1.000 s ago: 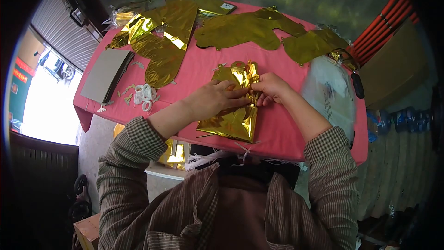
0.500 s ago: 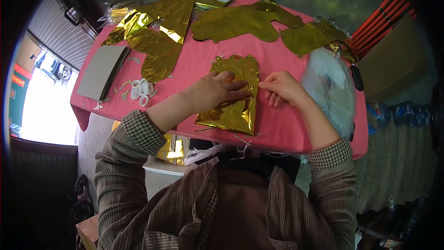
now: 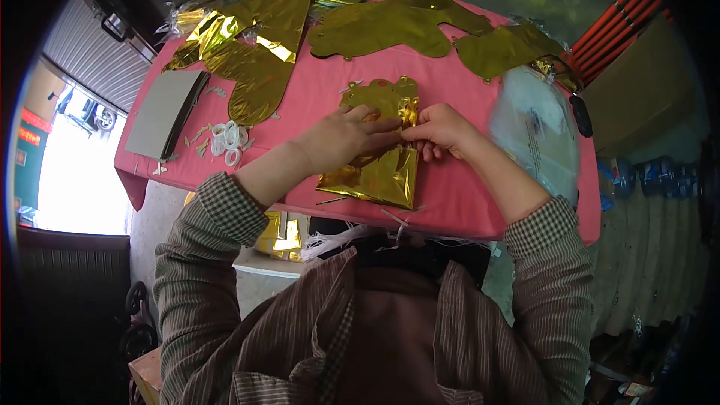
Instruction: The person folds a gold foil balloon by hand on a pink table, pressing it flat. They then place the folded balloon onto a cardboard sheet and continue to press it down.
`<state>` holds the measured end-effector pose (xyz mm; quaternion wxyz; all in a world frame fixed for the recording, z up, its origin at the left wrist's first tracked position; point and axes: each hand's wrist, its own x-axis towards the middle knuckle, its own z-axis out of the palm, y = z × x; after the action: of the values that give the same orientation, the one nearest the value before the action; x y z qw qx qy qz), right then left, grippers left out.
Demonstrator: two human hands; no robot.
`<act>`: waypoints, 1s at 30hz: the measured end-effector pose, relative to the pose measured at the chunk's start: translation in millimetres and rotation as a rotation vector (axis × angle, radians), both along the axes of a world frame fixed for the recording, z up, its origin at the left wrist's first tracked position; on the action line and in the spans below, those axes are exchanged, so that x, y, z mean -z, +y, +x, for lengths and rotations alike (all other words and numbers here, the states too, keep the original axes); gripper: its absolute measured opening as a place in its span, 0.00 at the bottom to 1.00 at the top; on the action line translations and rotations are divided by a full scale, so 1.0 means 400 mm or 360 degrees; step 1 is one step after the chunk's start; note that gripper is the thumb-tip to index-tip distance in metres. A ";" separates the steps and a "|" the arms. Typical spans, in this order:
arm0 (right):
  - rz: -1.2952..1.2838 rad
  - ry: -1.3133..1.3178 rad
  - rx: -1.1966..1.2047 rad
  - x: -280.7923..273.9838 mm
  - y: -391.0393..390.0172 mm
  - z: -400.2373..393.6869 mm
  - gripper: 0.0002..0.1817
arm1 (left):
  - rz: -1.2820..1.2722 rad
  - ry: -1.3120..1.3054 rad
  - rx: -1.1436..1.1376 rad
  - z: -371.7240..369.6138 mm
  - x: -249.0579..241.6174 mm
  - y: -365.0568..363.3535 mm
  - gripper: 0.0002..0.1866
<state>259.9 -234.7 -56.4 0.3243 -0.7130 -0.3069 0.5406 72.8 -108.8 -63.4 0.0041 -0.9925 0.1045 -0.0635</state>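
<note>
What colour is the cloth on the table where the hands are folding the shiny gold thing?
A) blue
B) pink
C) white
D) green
B: the tablecloth under the gold foil piece is pink, and both the left hand and the right hand rest on that foil.

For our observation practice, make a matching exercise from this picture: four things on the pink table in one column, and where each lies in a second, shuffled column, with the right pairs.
Things
1. folded gold foil piece
2. grey card
3. white rings
4. clear plastic bag

Places
A. at the table's right edge
B. under both hands
C. at the table's left edge
D. between the grey card and the left hand

Pairs: 1-B, 2-C, 3-D, 4-A
</note>
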 end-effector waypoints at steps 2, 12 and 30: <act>0.0011 0.0003 -0.0034 0.004 0.003 -0.002 0.09 | -0.0174 -0.0051 -0.0010 -0.002 0.001 0.009 0.29; 0.0481 -0.0289 -0.0070 0.027 -0.035 -0.013 0.07 | -0.1378 -0.0325 -0.1067 -0.090 0.017 0.110 0.15; 0.0915 -0.0239 0.0030 0.078 -0.059 0.023 0.08 | -0.2836 0.0433 -0.1054 -0.059 0.017 0.157 0.07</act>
<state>269.2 -258.4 -87.7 0.4943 -0.6327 -0.4640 0.3744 49.1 -45.9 -70.1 -0.7463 -0.6092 -0.2682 0.0005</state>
